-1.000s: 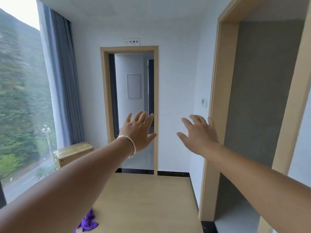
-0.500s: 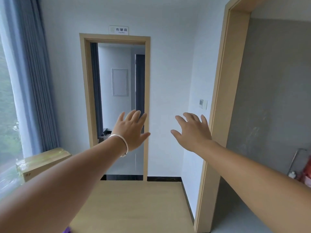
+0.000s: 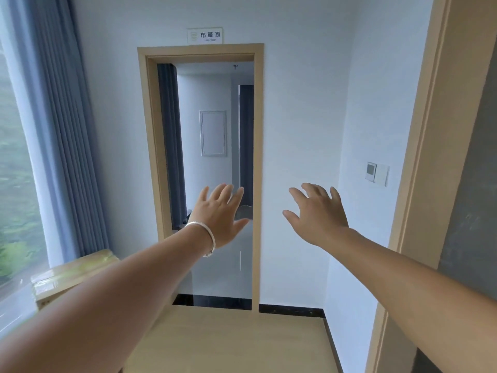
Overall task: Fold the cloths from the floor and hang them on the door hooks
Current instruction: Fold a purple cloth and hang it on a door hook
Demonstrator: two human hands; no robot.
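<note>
Both arms reach out ahead, palms facing away. The left hand (image 3: 219,215), a bracelet (image 3: 205,235) on its wrist, has its fingers (image 3: 224,193) straight and close together, holding nothing. The right hand (image 3: 318,215) at three o'clock of it has its fingers (image 3: 314,191) spread and slightly bent, also bare. Past them at twelve o'clock stands an open doorway (image 3: 200,170) with a sign (image 3: 205,35) above. A curtain (image 3: 67,144) hangs at nine o'clock, a box (image 3: 72,275) below it. No cloth or hook shows anywhere on the wooden floor (image 3: 228,343).
</note>
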